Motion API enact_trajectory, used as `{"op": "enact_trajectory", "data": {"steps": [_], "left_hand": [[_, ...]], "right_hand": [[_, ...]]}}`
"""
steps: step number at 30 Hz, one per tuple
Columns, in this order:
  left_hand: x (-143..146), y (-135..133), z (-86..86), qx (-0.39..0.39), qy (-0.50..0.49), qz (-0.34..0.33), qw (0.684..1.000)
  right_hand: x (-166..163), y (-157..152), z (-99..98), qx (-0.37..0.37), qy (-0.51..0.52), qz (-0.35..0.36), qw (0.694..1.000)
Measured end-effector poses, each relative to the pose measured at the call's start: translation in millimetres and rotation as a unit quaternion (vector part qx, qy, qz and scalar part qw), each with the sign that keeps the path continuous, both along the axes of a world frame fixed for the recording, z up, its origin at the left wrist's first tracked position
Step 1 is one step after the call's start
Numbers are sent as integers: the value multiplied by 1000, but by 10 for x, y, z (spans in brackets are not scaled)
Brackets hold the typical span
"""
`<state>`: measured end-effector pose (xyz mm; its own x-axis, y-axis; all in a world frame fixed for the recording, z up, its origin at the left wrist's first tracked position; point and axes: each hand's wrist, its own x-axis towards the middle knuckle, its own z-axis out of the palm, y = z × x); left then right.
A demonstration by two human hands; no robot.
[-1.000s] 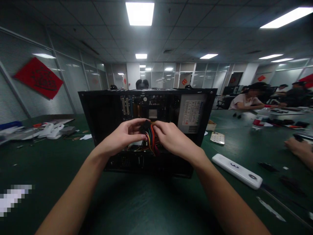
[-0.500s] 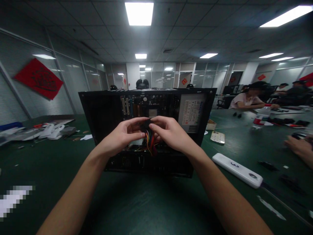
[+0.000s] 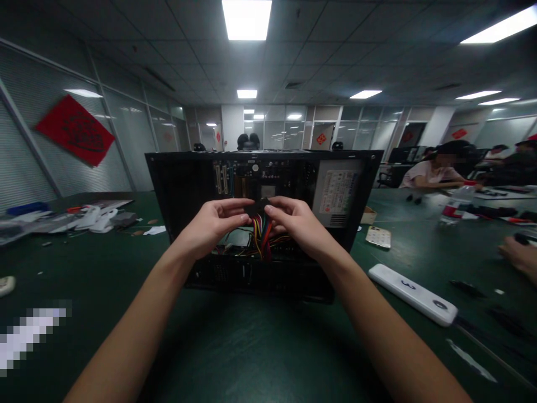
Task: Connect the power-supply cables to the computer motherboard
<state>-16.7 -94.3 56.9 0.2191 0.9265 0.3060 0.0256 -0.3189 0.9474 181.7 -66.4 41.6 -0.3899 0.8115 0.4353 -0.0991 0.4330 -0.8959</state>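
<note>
An open black computer case point(image 3: 260, 280) stands on the green table before me, its inside facing me. In front of the motherboard point(image 3: 274, 172), both hands grip a black power connector point(image 3: 257, 208) by its ends. My left hand point(image 3: 212, 226) pinches its left side between thumb and fingers. On the other side, my right hand point(image 3: 296, 224) closes thumb and fingers on it near the wires. A bundle of coloured wires point(image 3: 263, 238) hangs from the connector into the case. The power supply point(image 3: 338, 193), with a white label, sits at the upper right inside.
Right of the case lie a patterned phone point(image 3: 378, 237) and a white power strip point(image 3: 413, 294). A water bottle point(image 3: 457, 204) stands farther right, near another person's hand point(image 3: 520, 254). White and grey parts point(image 3: 103, 220) clutter the table's left side.
The connector has tilted from a bunched, end-on look to lying broadside between my fingers, and its wires show more fully. My view has shifted slightly left.
</note>
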Motion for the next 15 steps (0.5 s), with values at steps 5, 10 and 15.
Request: {"op": "enact_trajectory", "data": {"steps": [5, 10, 15], "left_hand": [[50, 38, -60, -13, -62, 4, 998], [96, 74, -113, -14, -99, 12, 995], [101, 107, -134, 12, -100, 54, 993]], "right_hand": [[-48, 51, -70, -2, 34, -18, 999], [-119, 62, -113, -14, 86, -62, 994], [-127, 66, -134, 23, 80, -72, 994]]}}
